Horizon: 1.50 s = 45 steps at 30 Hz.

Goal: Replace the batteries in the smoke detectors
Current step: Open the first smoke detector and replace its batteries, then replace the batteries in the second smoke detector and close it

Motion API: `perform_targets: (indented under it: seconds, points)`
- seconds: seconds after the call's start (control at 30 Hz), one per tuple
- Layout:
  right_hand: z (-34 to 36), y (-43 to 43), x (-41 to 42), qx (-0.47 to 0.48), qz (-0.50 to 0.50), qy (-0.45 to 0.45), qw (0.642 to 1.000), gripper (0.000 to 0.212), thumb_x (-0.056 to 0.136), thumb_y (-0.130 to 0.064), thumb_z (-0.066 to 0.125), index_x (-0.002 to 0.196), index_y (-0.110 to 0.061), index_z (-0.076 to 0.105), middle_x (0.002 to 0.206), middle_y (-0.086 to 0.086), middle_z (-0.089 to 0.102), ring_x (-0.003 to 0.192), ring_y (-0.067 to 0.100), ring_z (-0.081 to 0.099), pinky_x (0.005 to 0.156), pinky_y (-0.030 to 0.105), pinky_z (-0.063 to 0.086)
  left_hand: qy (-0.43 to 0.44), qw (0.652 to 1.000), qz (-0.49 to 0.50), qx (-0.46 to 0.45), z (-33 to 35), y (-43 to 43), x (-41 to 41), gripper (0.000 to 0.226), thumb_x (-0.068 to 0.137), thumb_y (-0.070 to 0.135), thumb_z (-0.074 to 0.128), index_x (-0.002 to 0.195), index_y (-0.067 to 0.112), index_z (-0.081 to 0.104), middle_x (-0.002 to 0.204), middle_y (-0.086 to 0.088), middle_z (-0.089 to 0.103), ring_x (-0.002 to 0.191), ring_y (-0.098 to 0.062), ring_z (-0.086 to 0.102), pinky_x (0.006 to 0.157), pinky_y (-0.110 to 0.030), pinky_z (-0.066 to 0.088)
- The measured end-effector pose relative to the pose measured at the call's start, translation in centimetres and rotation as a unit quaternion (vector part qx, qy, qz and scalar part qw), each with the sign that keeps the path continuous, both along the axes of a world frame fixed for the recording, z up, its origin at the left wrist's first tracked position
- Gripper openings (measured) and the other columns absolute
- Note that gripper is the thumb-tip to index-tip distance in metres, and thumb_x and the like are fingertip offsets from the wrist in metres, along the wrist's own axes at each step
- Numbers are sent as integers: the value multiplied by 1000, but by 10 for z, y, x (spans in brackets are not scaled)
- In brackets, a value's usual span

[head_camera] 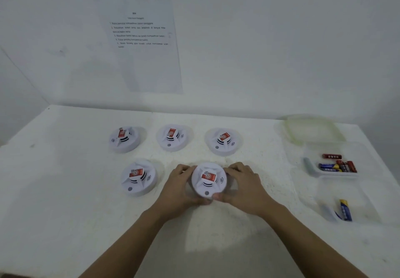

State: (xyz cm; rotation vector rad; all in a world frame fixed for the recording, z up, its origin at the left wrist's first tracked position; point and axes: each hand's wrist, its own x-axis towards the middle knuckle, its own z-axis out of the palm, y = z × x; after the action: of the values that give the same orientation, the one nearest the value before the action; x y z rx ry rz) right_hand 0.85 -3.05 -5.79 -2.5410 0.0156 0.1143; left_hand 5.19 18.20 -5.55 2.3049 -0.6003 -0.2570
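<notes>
Currently held: smoke detector (208, 180), face up with its red sticker on top, gripped between both hands low over the table (65, 169); whether it rests or is lifted I cannot tell
Left hand (180, 188): wraps the detector's left rim, fingers round the far edge, thumb on the near edge
Right hand (242, 185): mirrors it on the right rim, thumb beside the other thumb
Axis: round body, no long axis; both hands equally near, so any twist probably goes about its upright centre
Battery cover: not visible, likely underneath
Other detectors: one (138, 177) just left of the held detector, three beyond it
Batteries (337, 166): in clear boxes well right of the held detector, on the right hand's side
</notes>
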Motion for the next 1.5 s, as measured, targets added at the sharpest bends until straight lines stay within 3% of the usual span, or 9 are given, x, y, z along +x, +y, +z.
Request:
perform_targets:
  seconds: [0.2,0.5,0.63,0.73,0.87,0.97,1.13,1.33,1.5]
  points:
    - [11,-1,-1,71,-15,21,997,95,55,-76,75,137,-38,47,119,-16,50,114,9,48,97,34,47,53,998,-17,-30,3,20,3,77,72,49,86,138,42,46,123,22,52,111,1,51,85,-18,47]
    - [42,33,-7,235,-63,-163,956,39,79,-35,82,114,-35,64,104,-17,66,103,1,60,81,5,39,-43,987,90,-125,39,83,4,28,87,31,77,111,40,65,97,13,64,80,-7,60,68,-16,49]
    - [57,72,9,240,-10,-174,955,27,84,-32,78,108,-30,67,95,-14,66,96,5,60,77,3,40,-106,980,149,-82,35,116,13,32,87,28,77,114,36,63,105,10,64,95,-6,59,77,-10,45]
    - [52,104,27,198,45,-139,969,37,84,-39,77,117,-30,62,102,-15,63,99,6,58,82,7,39,-102,981,162,-8,32,136,19,44,84,35,79,124,33,60,116,16,58,109,-11,51,94,-32,45]
    - [37,137,48,108,109,-53,987,65,82,-40,78,138,-23,50,127,-8,55,113,7,53,94,21,44,-68,990,97,76,9,155,33,39,74,74,67,103,60,46,101,34,52,103,-9,54,90,-37,49]
    - [25,154,58,60,126,7,990,74,81,-34,80,142,-14,44,132,3,53,121,21,50,96,30,42,-95,985,62,126,-21,167,48,62,63,95,49,109,55,45,107,27,53,105,-9,55,89,-40,53]
    - [12,162,65,36,133,-10,990,49,81,-29,79,121,-7,61,115,8,61,106,26,49,88,31,36,-125,986,46,101,-31,167,53,68,76,75,61,123,27,55,109,10,62,99,-16,60,83,-44,54]
    - [18,153,63,161,106,-33,981,55,80,-23,82,130,-20,59,119,-4,59,106,12,55,77,14,44,-21,997,66,-37,6,166,41,89,61,66,84,137,35,51,129,23,58,121,-5,54,102,-35,49]
    - [61,135,47,319,61,-99,941,46,85,-26,79,128,-28,62,128,-16,58,117,1,56,89,24,55,23,991,70,-111,64,146,26,80,69,53,82,136,59,38,126,42,48,112,13,52,80,-10,46]
